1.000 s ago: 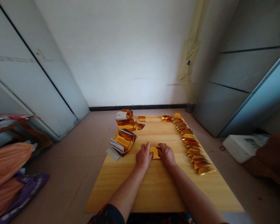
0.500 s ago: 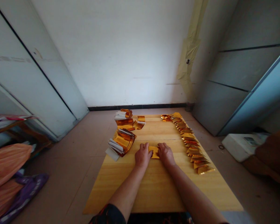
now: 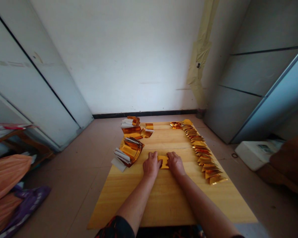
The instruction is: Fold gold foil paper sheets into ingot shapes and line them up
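A small sheet of gold foil paper (image 3: 164,162) lies flat on the wooden table (image 3: 169,201), with a hand at each side. My left hand (image 3: 151,163) is closed on its left edge, thumb over the sheet. At the opposite edge, my right hand (image 3: 175,162) grips the sheet with fingers bent. Left of my hands sits a fanned stack of gold foil sheets (image 3: 130,148) with pale backs. Folded gold foil pieces (image 3: 205,157) stand in a long overlapping row along the table's right side.
More foil sheets (image 3: 131,131) lie at the far left of the table, near a small gold piece (image 3: 149,126). A shiny crumpled-looking foil piece (image 3: 176,125) is at the far right. Beyond are a white wall (image 3: 139,59), a grey cabinet (image 3: 250,72) and a white box (image 3: 253,155).
The view has shifted very slightly. Both hands stay at the edges of the gold foil sheet, with hardly any visible movement.
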`<state>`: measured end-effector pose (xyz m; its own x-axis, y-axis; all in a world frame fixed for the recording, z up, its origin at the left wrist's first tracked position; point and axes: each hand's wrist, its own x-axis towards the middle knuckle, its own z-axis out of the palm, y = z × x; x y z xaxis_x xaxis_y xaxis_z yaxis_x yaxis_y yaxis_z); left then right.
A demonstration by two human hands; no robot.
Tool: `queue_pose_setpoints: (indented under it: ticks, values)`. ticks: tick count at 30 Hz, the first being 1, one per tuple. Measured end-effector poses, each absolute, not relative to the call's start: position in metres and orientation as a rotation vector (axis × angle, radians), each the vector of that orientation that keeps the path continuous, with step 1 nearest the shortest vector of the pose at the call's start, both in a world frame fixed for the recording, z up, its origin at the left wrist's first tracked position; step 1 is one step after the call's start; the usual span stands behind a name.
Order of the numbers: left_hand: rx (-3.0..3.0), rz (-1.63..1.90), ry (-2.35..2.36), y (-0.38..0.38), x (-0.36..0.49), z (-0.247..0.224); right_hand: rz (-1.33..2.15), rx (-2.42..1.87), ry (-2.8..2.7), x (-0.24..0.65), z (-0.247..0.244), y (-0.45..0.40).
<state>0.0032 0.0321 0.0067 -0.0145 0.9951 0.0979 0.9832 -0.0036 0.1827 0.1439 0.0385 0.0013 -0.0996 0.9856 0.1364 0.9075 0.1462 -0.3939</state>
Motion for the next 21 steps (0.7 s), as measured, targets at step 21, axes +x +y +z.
queue_pose_setpoints:
  ticks: [21]
  values:
    - [2.674, 0.466, 1.862, 0.0310, 0.0019, 0.0087, -0.010, -1.764, -2.317, 0.1470, 0.0021, 0.0311]
